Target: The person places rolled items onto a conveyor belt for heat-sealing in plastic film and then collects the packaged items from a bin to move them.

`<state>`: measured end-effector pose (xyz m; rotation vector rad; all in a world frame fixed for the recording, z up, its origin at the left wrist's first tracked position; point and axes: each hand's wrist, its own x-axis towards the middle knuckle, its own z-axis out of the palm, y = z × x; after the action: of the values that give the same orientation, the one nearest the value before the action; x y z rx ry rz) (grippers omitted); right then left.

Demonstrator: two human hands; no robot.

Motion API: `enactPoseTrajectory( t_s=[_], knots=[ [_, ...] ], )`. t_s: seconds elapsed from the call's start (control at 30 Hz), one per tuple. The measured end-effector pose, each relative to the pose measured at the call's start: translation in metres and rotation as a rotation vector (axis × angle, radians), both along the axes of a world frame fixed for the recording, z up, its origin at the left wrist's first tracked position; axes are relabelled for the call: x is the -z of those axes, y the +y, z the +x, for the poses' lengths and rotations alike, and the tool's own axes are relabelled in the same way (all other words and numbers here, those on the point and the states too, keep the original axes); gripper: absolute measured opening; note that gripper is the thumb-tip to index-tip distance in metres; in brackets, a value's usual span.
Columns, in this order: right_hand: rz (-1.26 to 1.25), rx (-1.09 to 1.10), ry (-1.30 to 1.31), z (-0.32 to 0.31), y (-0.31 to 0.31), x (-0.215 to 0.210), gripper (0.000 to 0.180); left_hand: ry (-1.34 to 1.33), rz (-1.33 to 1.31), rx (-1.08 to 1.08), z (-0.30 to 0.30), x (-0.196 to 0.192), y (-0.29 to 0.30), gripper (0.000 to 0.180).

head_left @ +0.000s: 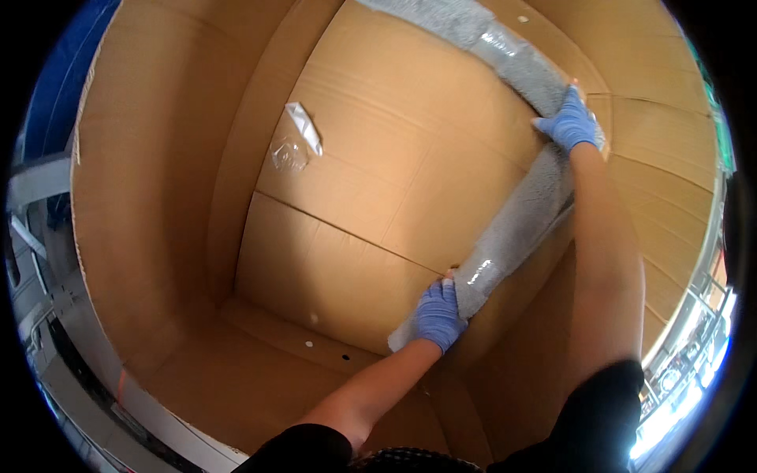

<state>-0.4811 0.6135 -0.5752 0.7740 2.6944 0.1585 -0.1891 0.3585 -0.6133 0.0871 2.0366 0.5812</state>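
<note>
A long grey fuzzy roll (pixel 512 217), bound in places with shiny clear tape, lies along the far and right sides of a deep cardboard box (pixel 347 165). It bends at the far right corner. At that bend my right hand (pixel 572 122), in a blue glove, grips the roll with the thumb on its inner side. My left hand (pixel 440 317), gloved in blue too, is closed around the roll near its lower end, beside a taped band. A short grey end sticks out to the left of the left hand. Both palms are hidden.
On the box floor lie a folded white paper strip (pixel 304 128) and a crumpled piece of clear plastic (pixel 289 154). Tall cardboard walls (pixel 158 158) surround my arms. Grey metal framework (pixel 39 181) and blue material (pixel 67 87) stand outside the box on the left.
</note>
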Motion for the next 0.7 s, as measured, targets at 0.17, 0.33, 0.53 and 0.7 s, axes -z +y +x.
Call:
enactPoseTrajectory(
  t_s=[0.17,0.33,0.53,0.7],
  knots=[
    [0.124,-0.070,-0.176,0.004,0.021,0.013,0.066,-0.152,0.134,-0.037,-0.039,-0.016,-0.026,0.098],
    [-0.263,-0.147,0.075,0.040,0.008,-0.071,0.037,-0.674,0.592,-0.181,-0.064,-0.081,-0.109,0.082],
    [-1.176,0.300,0.154,0.176,-0.023,-0.259,0.025,-1.133,0.802,-0.827,-0.047,-0.256,-0.179,0.080],
    [-1.412,0.447,0.260,0.309,-0.057,-0.423,0.084,-0.902,1.053,-0.956,-0.026,-0.378,-0.223,0.089]
  ],
)
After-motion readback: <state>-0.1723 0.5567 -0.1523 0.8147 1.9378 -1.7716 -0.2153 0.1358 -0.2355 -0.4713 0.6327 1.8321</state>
